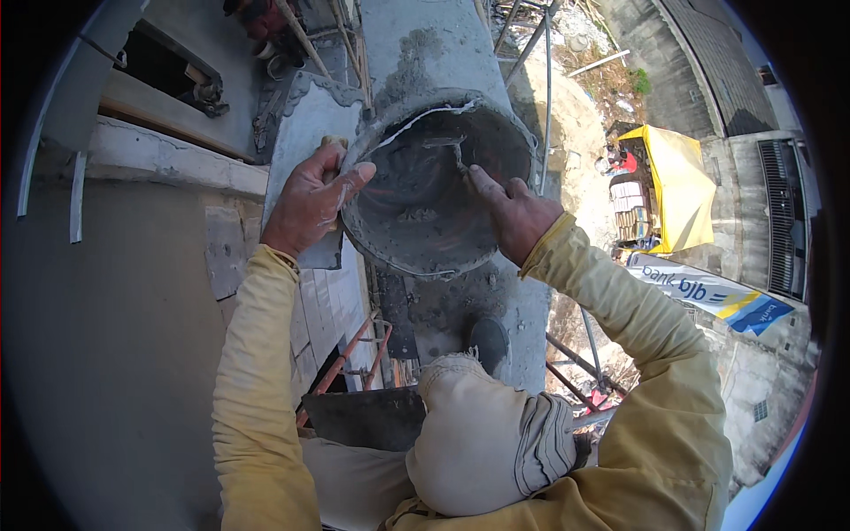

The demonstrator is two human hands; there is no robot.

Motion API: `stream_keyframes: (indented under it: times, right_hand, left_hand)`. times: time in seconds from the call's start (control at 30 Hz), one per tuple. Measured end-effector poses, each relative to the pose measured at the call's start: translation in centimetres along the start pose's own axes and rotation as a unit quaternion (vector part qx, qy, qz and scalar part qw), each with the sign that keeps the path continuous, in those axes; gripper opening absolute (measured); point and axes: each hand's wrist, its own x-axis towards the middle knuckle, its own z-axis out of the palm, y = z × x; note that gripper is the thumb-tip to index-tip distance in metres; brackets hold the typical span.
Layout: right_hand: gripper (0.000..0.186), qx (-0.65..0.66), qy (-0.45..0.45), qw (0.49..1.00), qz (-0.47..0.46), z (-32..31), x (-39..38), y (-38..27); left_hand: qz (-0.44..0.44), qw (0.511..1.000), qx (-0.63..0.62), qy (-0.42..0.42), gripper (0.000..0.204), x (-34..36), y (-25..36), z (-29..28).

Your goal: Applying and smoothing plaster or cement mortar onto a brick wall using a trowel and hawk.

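Note:
A mortar-smeared grey bucket (398, 243) is tilted toward me at the middle of the view, with a lump of wet mortar (418, 215) inside. My left hand (308, 205) grips its left rim, thumb over the edge, and presses a flat grey board (305, 119) against the bucket's side. My right hand (516, 212) reaches in from the right rim and holds a small trowel (445, 144) whose blade lies against the inner far wall. Both sleeves are yellow.
I am high on a cement-caked scaffold plank (522, 301), with my bent knee (482, 442) and shoe (489, 341) below the bucket. A plastered wall (106, 336) is at the left, orange scaffold tubing (341, 358) beneath. Far below lie a yellow canopy (677, 181) and a banner (708, 292).

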Motion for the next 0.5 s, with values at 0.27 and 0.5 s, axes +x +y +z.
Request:
stream_keyframes:
  times: [0.27, 0.5]
  right_hand:
    - [0.059, 0.008, -0.135, 0.987, -0.087, -1.1, -1.9, 1.0]
    - [0.057, 0.029, 0.036, 0.997, -0.064, 0.4, -0.2, -1.0]
  left_hand:
    - [-0.035, 0.999, 0.011, 0.026, 0.030, 0.0, 0.6, -0.1]
    - [-0.064, 0.996, 0.060, -0.021, 0.021, -0.1, 1.3, -0.1]
